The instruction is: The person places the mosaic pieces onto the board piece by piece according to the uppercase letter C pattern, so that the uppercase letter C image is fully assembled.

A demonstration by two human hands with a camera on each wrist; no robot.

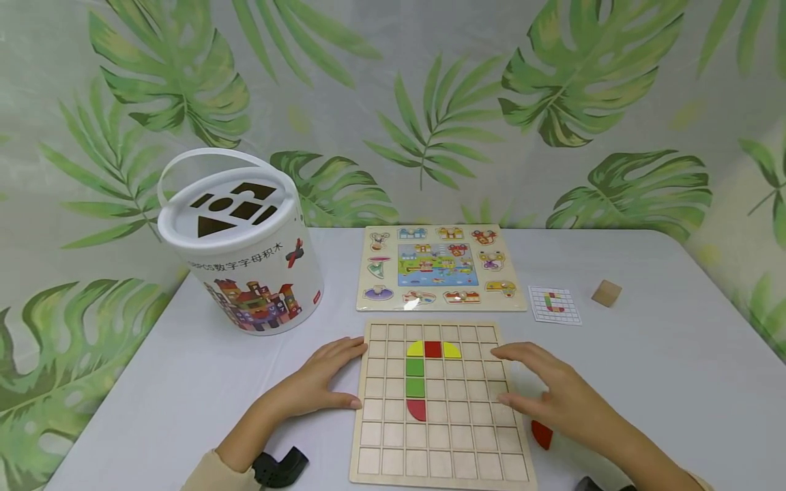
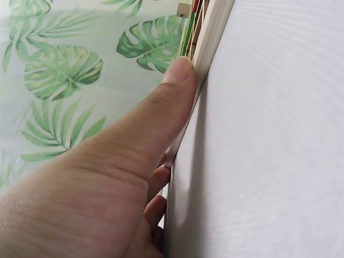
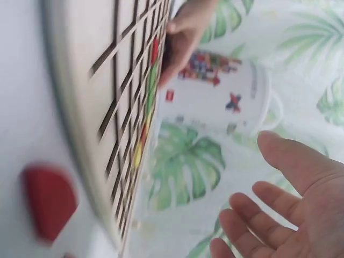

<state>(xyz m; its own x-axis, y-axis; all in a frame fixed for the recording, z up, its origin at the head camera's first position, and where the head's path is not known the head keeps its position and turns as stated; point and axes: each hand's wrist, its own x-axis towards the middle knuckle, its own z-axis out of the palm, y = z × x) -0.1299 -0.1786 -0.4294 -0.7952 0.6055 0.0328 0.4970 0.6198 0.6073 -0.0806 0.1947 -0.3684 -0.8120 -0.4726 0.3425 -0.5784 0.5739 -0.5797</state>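
A wooden grid board [image 1: 454, 436] lies in front of me. Set in its cells are a red square [image 1: 432, 349] between two yellow quarter-rounds [image 1: 415, 349], then two green squares [image 1: 415, 387] and a red quarter-round [image 1: 417, 410] down the left. My left hand [image 1: 310, 385] lies at the board's left edge, thumb and fingertips touching it; the left wrist view shows the thumb [image 2: 156, 113] against the edge. Over the board's right edge hovers my right hand [image 1: 555, 389], fingers spread, holding nothing. Near its palm, on the table, lies a loose red quarter-round [image 1: 542, 434].
Behind the board is a wooden picture puzzle [image 1: 439, 300]. To its right are a small pattern card [image 1: 555, 305] and a plain wooden block [image 1: 606, 293]. A white lidded bucket [image 1: 245, 239] with shape holes stands at the back left. A leaf-print cloth hangs behind.
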